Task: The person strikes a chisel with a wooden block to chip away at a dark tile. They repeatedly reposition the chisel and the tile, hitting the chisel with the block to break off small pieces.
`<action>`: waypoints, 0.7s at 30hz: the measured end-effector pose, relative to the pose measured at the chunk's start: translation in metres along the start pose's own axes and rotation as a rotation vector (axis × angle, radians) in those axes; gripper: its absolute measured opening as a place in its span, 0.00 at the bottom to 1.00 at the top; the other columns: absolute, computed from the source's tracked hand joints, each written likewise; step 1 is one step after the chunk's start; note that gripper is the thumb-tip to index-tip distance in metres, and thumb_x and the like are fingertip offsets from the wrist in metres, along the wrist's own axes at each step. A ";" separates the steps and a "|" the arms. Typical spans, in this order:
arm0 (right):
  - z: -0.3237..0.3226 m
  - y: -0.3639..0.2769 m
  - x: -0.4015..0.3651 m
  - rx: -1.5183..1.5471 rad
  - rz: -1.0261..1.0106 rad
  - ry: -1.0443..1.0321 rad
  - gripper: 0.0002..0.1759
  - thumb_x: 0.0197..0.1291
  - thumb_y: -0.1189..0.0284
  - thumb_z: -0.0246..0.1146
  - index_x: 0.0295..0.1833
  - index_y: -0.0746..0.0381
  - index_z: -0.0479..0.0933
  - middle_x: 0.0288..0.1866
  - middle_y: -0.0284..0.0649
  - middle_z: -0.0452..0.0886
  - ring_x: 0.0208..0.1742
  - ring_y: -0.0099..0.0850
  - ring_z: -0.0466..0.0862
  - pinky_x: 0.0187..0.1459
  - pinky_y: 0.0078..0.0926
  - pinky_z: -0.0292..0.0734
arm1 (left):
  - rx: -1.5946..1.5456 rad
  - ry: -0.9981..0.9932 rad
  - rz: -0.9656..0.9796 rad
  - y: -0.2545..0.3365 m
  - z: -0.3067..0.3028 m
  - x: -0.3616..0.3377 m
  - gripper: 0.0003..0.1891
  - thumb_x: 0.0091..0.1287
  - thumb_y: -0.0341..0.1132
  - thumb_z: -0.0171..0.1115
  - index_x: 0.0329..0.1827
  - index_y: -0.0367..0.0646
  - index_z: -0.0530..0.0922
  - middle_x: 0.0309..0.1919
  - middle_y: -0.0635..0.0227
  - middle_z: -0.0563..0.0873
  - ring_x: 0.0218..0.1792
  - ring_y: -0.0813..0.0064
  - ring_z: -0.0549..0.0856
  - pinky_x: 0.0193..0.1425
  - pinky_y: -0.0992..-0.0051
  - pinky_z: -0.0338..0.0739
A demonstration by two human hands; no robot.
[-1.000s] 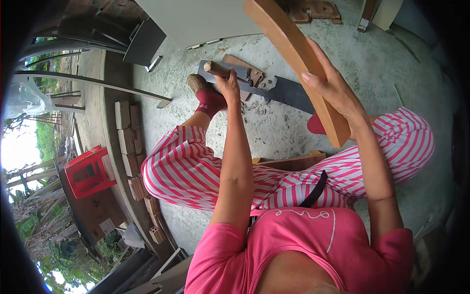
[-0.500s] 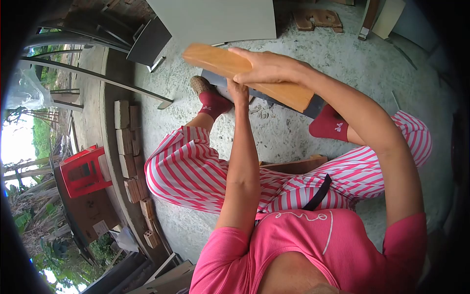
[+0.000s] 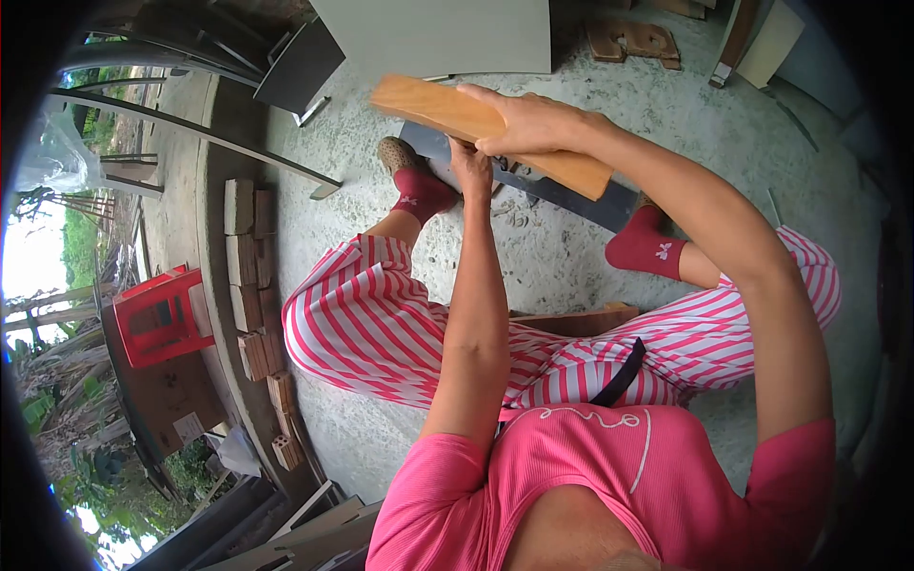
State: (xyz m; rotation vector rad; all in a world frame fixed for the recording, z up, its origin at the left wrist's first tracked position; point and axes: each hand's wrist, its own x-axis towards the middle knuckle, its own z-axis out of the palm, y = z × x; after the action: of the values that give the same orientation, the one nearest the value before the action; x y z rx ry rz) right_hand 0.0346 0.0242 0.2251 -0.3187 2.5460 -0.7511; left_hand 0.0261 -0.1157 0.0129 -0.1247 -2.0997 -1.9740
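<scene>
A thick, smooth orange-brown wooden board (image 3: 438, 107) is held up at a slant above the floor, over my feet. My right hand (image 3: 538, 127) grips it from above, its thumb and fingers spread across the board's face and edges. Lower down, my left hand (image 3: 472, 173) is closed at the board's near edge, its fingertips partly hidden by the board. Below both hands a dark grey flat panel (image 3: 590, 205) lies between my two feet, with a dark fitting or slot near its middle that is partly covered.
A large pale panel (image 3: 438, 38) stands ahead. A cut brown wooden piece (image 3: 633, 43) lies on the concrete floor at the back right. Bricks (image 3: 240, 257) line the ledge at left, beside a red plastic stool (image 3: 157, 319). A metal bar (image 3: 219, 147) slants in from the left.
The wooden board and both hands have shifted slightly right in view, and more of the grey panel shows below. Both hands keep their hold.
</scene>
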 end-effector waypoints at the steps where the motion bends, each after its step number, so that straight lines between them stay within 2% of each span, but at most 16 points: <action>1: 0.002 0.007 0.001 0.077 0.023 -0.021 0.50 0.43 0.54 0.61 0.75 0.44 0.50 0.53 0.54 0.78 0.52 0.45 0.80 0.51 0.39 0.76 | -0.246 0.030 0.000 -0.009 0.005 0.004 0.20 0.60 0.29 0.62 0.55 0.38 0.69 0.41 0.65 0.81 0.37 0.76 0.80 0.44 0.75 0.75; 3: 0.002 0.022 -0.002 0.142 0.049 -0.055 0.50 0.44 0.52 0.62 0.75 0.44 0.49 0.54 0.56 0.77 0.53 0.46 0.80 0.52 0.41 0.74 | -0.187 0.010 -0.058 -0.020 0.000 0.009 0.20 0.60 0.29 0.62 0.54 0.38 0.69 0.40 0.65 0.82 0.37 0.76 0.80 0.44 0.75 0.75; 5: 0.004 0.029 -0.014 0.366 -0.049 0.113 0.51 0.46 0.47 0.61 0.76 0.47 0.49 0.62 0.58 0.71 0.60 0.47 0.75 0.58 0.42 0.70 | 0.012 0.033 -0.158 -0.005 -0.007 0.002 0.17 0.59 0.29 0.62 0.50 0.38 0.70 0.37 0.65 0.82 0.35 0.77 0.80 0.42 0.76 0.75; 6: 0.007 0.033 -0.020 0.365 -0.050 0.108 0.51 0.46 0.47 0.61 0.76 0.47 0.49 0.62 0.58 0.71 0.60 0.47 0.75 0.58 0.42 0.70 | 0.013 0.037 -0.161 -0.005 -0.008 0.001 0.17 0.59 0.29 0.62 0.50 0.38 0.70 0.37 0.65 0.82 0.35 0.77 0.80 0.42 0.76 0.75; 8: 0.011 0.041 -0.034 0.532 -0.088 0.337 0.54 0.45 0.42 0.61 0.75 0.54 0.49 0.64 0.58 0.70 0.63 0.45 0.74 0.60 0.39 0.69 | 0.041 0.055 -0.199 -0.004 -0.009 0.003 0.16 0.59 0.30 0.62 0.49 0.38 0.70 0.33 0.66 0.82 0.34 0.78 0.80 0.40 0.76 0.75; 9: 0.010 0.043 -0.042 0.511 -0.102 0.394 0.55 0.46 0.42 0.61 0.75 0.56 0.49 0.64 0.59 0.68 0.66 0.46 0.70 0.64 0.39 0.65 | 0.040 0.055 -0.197 -0.005 -0.008 0.004 0.16 0.59 0.30 0.62 0.49 0.38 0.70 0.33 0.66 0.82 0.34 0.78 0.80 0.40 0.76 0.75; 12: 0.005 0.043 -0.053 0.508 -0.127 0.484 0.54 0.46 0.42 0.61 0.75 0.55 0.50 0.66 0.58 0.67 0.64 0.45 0.72 0.62 0.37 0.68 | 0.057 0.031 -0.185 -0.005 -0.008 0.004 0.15 0.59 0.31 0.62 0.48 0.38 0.71 0.33 0.67 0.82 0.33 0.78 0.80 0.40 0.76 0.75; 16: -0.015 0.019 -0.056 0.536 -0.203 0.459 0.53 0.48 0.42 0.59 0.75 0.54 0.50 0.67 0.57 0.65 0.68 0.46 0.68 0.65 0.39 0.63 | 0.126 -0.001 -0.190 0.001 -0.005 0.002 0.17 0.60 0.31 0.62 0.50 0.37 0.70 0.35 0.66 0.83 0.34 0.78 0.80 0.41 0.76 0.76; 18: -0.020 0.006 -0.053 0.451 -0.194 0.365 0.51 0.48 0.44 0.60 0.76 0.48 0.49 0.62 0.55 0.71 0.60 0.45 0.76 0.60 0.39 0.70 | 0.130 0.002 -0.162 -0.002 -0.004 0.001 0.18 0.60 0.31 0.62 0.52 0.38 0.70 0.37 0.66 0.83 0.35 0.77 0.81 0.42 0.76 0.76; 19: -0.002 0.009 -0.038 0.328 -0.296 0.570 0.49 0.47 0.48 0.61 0.75 0.43 0.49 0.51 0.52 0.80 0.49 0.44 0.82 0.53 0.39 0.76 | 0.041 0.004 -0.108 -0.009 -0.002 0.001 0.20 0.61 0.32 0.63 0.55 0.38 0.70 0.40 0.66 0.83 0.38 0.77 0.81 0.44 0.76 0.76; 20: 0.011 0.017 -0.030 0.325 -0.299 0.573 0.49 0.47 0.48 0.61 0.75 0.43 0.49 0.51 0.52 0.80 0.49 0.44 0.82 0.53 0.39 0.76 | -0.048 0.006 -0.053 -0.015 -0.001 0.002 0.22 0.61 0.33 0.64 0.57 0.38 0.69 0.44 0.66 0.82 0.42 0.76 0.82 0.47 0.76 0.76; 21: 0.017 0.018 -0.029 0.243 -0.163 0.324 0.49 0.47 0.50 0.60 0.75 0.43 0.49 0.47 0.51 0.81 0.46 0.45 0.82 0.51 0.40 0.76 | -0.049 -0.031 0.010 -0.012 -0.003 0.000 0.25 0.62 0.35 0.66 0.59 0.38 0.69 0.49 0.66 0.81 0.48 0.75 0.81 0.52 0.76 0.75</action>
State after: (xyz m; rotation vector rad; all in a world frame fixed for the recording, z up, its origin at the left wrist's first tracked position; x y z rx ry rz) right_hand 0.0660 0.0413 0.2131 -0.3495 2.7066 -1.2513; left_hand 0.0233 -0.1196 0.0012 -0.1757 -2.0653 -2.0313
